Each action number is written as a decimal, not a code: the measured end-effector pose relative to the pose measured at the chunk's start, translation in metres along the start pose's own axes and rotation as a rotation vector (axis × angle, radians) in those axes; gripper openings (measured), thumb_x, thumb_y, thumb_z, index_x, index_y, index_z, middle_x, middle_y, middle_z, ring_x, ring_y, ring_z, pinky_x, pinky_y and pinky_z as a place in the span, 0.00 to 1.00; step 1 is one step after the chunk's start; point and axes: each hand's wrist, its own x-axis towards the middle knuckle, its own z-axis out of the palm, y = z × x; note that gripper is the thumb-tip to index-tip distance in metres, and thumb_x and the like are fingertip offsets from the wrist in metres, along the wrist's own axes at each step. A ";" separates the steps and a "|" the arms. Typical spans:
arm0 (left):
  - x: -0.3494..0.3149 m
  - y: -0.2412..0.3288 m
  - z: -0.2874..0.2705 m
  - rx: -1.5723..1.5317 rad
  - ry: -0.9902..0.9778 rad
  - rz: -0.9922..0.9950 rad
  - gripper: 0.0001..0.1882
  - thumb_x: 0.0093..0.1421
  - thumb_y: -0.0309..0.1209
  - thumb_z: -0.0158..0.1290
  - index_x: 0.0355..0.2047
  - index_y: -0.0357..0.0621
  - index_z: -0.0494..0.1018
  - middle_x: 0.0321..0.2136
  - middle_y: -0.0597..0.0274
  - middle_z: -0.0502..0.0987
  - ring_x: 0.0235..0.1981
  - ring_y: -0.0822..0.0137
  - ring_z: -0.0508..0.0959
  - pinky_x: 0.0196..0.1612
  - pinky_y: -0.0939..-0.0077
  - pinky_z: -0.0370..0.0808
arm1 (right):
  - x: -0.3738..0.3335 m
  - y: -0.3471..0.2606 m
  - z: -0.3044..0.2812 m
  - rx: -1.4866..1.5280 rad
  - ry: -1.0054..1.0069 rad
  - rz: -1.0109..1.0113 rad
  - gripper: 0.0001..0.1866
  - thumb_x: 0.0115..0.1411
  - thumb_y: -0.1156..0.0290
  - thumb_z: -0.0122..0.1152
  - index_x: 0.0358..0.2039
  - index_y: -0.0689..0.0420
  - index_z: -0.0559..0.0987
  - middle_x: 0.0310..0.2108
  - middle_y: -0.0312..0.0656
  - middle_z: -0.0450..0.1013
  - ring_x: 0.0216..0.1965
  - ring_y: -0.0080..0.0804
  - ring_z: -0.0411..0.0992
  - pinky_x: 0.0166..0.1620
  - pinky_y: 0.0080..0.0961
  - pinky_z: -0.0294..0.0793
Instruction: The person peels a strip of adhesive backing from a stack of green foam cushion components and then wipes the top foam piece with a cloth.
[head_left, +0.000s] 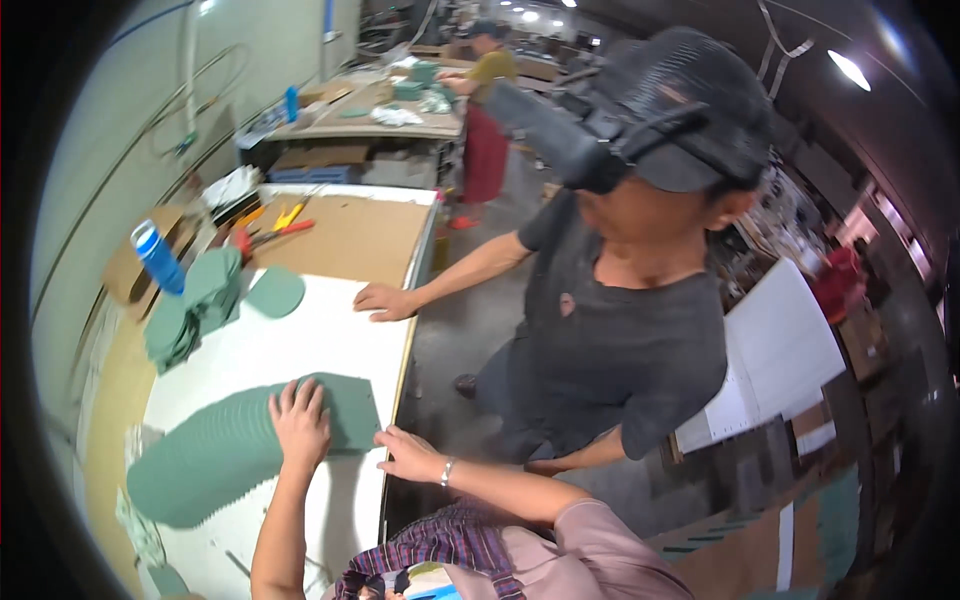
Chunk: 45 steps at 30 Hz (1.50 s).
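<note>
A row of overlapping green sheet pieces (215,455), fanned out with scalloped edges, lies across the white tabletop (350,335). My left hand (300,425) rests flat on the right part of this row, fingers spread. At the row's right end, near the table's edge, my right hand (412,457) has its fingertips close to the corner of the last green piece (350,405); its thumb and fingers are apart, and whether they touch the piece is unclear. Farther up lie a round green piece (275,291) and a heap of green pieces (205,290).
A person in a dark shirt and cap (630,290) stands right of the table, one hand (385,302) on its edge. Beyond are red-handled pliers (280,233), brown cardboard (350,235) and a blue bottle (158,257). Another person (487,110) works at a farther table (340,128).
</note>
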 end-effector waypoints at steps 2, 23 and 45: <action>-0.001 0.008 -0.012 0.004 -0.009 -0.045 0.28 0.55 0.35 0.61 0.58 0.47 0.73 0.62 0.61 0.69 0.65 0.51 0.64 0.68 0.34 0.51 | 0.012 0.000 0.015 -0.023 0.036 -0.050 0.22 0.57 0.65 0.68 0.47 0.59 0.69 0.46 0.52 0.68 0.49 0.55 0.72 0.51 0.45 0.74; -0.037 -0.019 0.006 0.073 0.207 -0.043 0.25 0.59 0.46 0.53 0.57 0.59 0.76 0.63 0.64 0.71 0.62 0.54 0.68 0.67 0.38 0.54 | 0.033 0.014 0.033 -0.127 0.140 -0.024 0.19 0.57 0.77 0.64 0.44 0.59 0.64 0.43 0.54 0.66 0.47 0.61 0.70 0.46 0.51 0.73; -0.032 -0.017 0.007 0.049 0.259 -0.039 0.25 0.55 0.48 0.57 0.53 0.61 0.77 0.59 0.65 0.74 0.60 0.58 0.71 0.64 0.42 0.59 | 0.035 0.019 0.026 -0.209 0.110 -0.068 0.18 0.57 0.74 0.65 0.43 0.59 0.66 0.44 0.54 0.68 0.45 0.61 0.72 0.44 0.52 0.75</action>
